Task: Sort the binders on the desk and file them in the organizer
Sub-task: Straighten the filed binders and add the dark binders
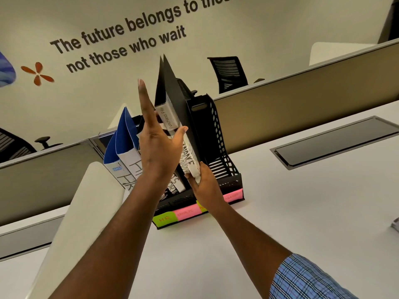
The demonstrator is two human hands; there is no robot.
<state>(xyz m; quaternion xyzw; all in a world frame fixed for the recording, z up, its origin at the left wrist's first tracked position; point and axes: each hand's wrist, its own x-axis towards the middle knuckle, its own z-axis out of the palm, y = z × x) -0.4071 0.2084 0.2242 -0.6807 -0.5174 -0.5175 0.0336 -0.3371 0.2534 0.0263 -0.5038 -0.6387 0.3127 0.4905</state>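
Black binder (172, 89) beside organizer (224, 167) divider

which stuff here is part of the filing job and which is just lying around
Job: black binder held by right hand, steadied by left hand; blue binders; organizer; sticky labels.
Lying about: office chair; desk cable hatch; wall lettering.
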